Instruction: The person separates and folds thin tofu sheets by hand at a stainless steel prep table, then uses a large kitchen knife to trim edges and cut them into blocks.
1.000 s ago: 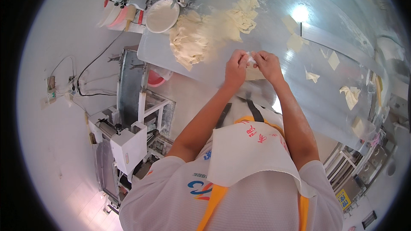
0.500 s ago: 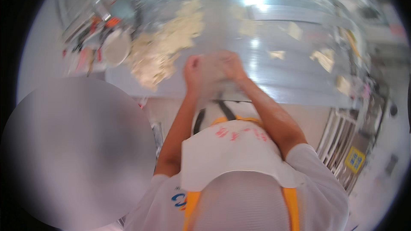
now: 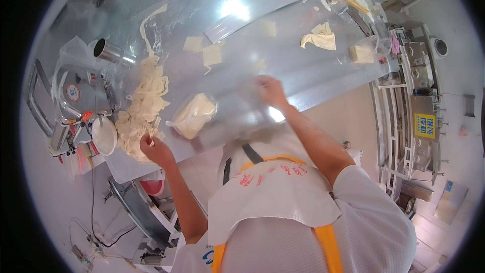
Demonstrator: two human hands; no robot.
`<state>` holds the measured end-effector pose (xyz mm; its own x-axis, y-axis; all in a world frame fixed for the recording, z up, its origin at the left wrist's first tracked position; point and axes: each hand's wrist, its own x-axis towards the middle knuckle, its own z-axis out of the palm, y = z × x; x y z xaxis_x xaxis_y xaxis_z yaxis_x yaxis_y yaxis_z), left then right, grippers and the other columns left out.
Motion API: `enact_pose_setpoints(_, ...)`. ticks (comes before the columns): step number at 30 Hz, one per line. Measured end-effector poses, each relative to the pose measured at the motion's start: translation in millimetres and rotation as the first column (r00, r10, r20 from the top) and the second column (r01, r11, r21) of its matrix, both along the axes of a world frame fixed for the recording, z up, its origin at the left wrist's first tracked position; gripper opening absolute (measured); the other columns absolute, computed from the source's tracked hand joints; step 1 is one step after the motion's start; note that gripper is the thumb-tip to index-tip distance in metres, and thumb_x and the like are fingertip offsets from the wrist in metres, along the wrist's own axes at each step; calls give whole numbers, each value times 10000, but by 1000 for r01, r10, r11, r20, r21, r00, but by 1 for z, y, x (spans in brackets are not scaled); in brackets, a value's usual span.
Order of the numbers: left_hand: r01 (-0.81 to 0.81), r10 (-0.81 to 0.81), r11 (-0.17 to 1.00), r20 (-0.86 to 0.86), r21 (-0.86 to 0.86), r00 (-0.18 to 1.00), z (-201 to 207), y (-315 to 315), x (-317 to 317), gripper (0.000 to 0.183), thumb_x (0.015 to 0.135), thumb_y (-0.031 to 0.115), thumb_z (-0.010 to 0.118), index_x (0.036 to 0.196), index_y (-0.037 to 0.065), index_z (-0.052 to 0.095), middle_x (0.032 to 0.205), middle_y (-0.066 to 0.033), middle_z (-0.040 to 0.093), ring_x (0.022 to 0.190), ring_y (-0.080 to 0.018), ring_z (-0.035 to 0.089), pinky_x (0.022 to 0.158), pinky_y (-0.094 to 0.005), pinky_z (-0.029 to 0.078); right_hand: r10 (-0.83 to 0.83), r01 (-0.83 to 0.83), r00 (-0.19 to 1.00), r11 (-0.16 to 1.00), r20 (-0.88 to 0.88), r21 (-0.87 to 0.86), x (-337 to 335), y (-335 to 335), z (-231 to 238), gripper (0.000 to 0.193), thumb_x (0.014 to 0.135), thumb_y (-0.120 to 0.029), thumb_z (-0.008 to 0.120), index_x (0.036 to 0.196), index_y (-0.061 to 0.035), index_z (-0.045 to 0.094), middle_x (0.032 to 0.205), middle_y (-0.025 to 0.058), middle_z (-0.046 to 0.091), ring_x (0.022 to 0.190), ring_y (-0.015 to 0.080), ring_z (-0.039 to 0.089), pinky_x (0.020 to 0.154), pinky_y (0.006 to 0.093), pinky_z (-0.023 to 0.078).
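My left hand is at the near end of a long heap of pale dough sheets, its curled fingers closed on the edge of the dough. Over the table's near middle is my right hand, apart from the dough; motion smears its fingers, so I cannot tell their state. Between the hands, close to the front edge, a clear plastic bag holding a pale block of dough sheets lies on the metal table.
Small dough squares and a crumpled dough piece lie farther back. Another bagged pale block sits at the right. A long metal bar crosses the back. At left stand a white bowl, a metal cylinder and a scale.
My hands, together before me earlier, have parted: the left went left to the dough heap, the right stays nearer the middle. The bagged block now lies on the table. My view has turned.
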<state>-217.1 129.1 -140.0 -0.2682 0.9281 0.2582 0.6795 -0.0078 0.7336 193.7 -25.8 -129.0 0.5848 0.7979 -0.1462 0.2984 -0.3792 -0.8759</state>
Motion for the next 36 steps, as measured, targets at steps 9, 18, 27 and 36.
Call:
enact_pose_setpoints(9,182,-117,878,170,-443,978,10,-151,94,172,975,33,678,1144,28,712,1006,-57,719,918,-160,670,852,-320,554,-554,648,630,761,544,26,393,-83,-101,340,900,-304,786,1123,-47,802,1048,144,803,967,330,760,888,440,586)
enact_pose_setpoints(18,595,-451,614,388,-519,803,36,-252,386,146,1003,69,713,1131,-2,715,1044,-64,743,951,-141,705,827,-310,618,-432,423,891,902,-143,-88,444,-86,-84,247,861,-159,843,1061,-36,765,1015,34,781,921,167,721,820,330,558)
enact_pose_setpoints(27,846,-264,395,839,-357,477,80,-206,589,359,1096,216,652,1404,36,614,1355,-91,671,1234,-209,657,1057,-360,536,288,-175,894,930,-343,324,361,-171,50,212,946,-57,758,1153,-93,724,1384,54,698,1212,163,653,1013,319,523)
enact_pose_setpoints(36,968,72,206,989,-143,131,79,-237,584,448,1123,159,573,1541,10,509,1498,-117,600,1358,-224,595,1138,-371,490,-135,360,537,929,-833,82,321,-198,68,340,947,71,735,1238,-3,576,1182,65,648,1089,160,683,947,293,573)
